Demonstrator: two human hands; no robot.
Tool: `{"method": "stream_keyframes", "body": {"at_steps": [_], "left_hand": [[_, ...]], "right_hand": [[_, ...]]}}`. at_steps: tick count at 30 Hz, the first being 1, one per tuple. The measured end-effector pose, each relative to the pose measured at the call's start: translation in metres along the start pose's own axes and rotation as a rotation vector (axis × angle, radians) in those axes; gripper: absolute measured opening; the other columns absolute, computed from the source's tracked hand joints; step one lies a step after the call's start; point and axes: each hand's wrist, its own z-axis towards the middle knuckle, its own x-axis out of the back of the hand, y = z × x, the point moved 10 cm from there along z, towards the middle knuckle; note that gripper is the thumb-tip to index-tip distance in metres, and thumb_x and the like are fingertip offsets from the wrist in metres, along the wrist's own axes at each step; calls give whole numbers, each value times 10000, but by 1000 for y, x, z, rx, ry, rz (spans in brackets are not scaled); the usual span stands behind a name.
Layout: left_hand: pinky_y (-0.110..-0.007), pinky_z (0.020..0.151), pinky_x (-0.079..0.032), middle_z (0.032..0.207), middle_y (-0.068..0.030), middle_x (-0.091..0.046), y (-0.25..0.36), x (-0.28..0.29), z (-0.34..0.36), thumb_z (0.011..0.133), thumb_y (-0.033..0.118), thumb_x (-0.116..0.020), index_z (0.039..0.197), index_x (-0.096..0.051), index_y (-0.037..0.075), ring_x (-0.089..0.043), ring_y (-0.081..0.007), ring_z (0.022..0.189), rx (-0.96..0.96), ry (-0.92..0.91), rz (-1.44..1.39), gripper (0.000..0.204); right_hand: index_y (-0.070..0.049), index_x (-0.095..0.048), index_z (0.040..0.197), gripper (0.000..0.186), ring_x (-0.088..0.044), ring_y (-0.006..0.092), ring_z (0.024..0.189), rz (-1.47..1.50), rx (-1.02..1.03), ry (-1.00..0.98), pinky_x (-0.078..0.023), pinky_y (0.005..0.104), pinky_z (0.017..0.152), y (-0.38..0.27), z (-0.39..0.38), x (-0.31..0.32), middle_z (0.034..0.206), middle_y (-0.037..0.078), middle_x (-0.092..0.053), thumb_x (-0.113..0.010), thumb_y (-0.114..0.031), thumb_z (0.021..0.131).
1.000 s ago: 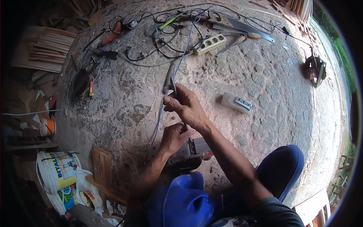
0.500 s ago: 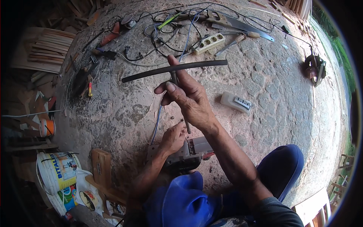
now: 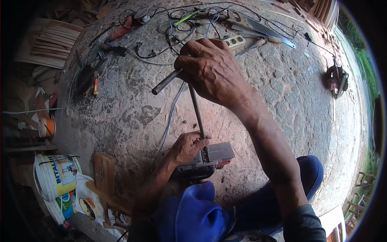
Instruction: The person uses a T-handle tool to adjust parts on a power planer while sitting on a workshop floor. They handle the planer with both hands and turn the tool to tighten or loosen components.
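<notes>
A dark grey T-handled wrench [image 3: 196, 109], a grey power tool [image 3: 205, 159], blue trousers [image 3: 258, 201], and a mottled grey-brown stone floor [image 3: 282, 101].

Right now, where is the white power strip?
In the head view, the white power strip lies on the stone floor near the top, among tangled cables, just beyond the right hand.

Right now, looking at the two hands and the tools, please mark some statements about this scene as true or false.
1. The right hand grips the cross handle of a T-shaped metal wrench. True.
2. The left hand rests on the white bucket. False: it holds the grey power tool at the wrench's lower end.
3. A handsaw lies on the stone floor. True.
4. The white power strip sits in the person's lap. False: it lies on the floor beyond the right hand.
</notes>
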Motion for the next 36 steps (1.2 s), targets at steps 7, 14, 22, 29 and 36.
{"method": "stream_keyframes", "body": {"at_steps": [7, 14, 22, 29, 36], "left_hand": [[-304, 714, -538, 912, -143, -745, -10, -11, 0, 1018, 273, -606, 1140, -694, -45, -686, -143, 812, 12, -103, 101, 352], [-336, 731, -553, 1063, -157, -716, -8, -3, -2, 978, 229, -662, 1003, -686, -34, -705, -208, 880, -55, 15, 56, 265], [-391, 882, -531, 1087, -59, -663, 30, -28, -67, 797, 244, -799, 1051, -684, 125, -654, -290, 968, -382, -96, 502, 303], [-357, 873, -539, 1021, -28, -699, 31, -28, -84, 771, 247, -816, 946, -735, 92, -664, -221, 1004, -540, 86, 519, 248], [-358, 862, -543, 1001, -44, -698, 39, -33, -91, 770, 221, -817, 932, -734, 82, -673, -226, 967, -702, 96, 599, 229]], "right_hand": [[-71, -633, 842, 332, -638, 224, 567, -21, 89, -513, -517, 382, 563, 5, 0, -39, 614, 64, -608, -578, -351, 1012], [9, -635, 868, 370, -695, 273, 683, 77, 51, -743, -565, 399, 663, 12, -8, -49, 689, 135, -652, -542, -314, 1024], [30, -585, 820, 421, -535, 149, 416, 262, -601, -1173, -462, 349, 407, 73, -44, -81, 548, 53, -530, -474, -303, 1054], [15, -573, 815, 406, -526, 142, 422, 314, -664, -1187, -435, 318, 386, 85, -56, -95, 567, 47, -519, -474, -301, 1050], [23, -649, 904, 315, -692, 247, 684, 15, -215, -904, -570, 397, 631, 47, -23, -87, 748, 160, -673, -551, -252, 1024]]}}
